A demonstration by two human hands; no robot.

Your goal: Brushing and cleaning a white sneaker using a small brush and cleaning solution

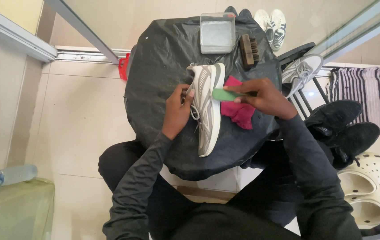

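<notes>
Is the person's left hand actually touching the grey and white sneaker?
Touching. The head view shows the left hand pressed against the side of the grey and white sneaker, fingers curled over its laces, with no gap between them.

Dark grey long sleeves, snug to wrists; black trousers; hands (177, 109) bare.
</notes>
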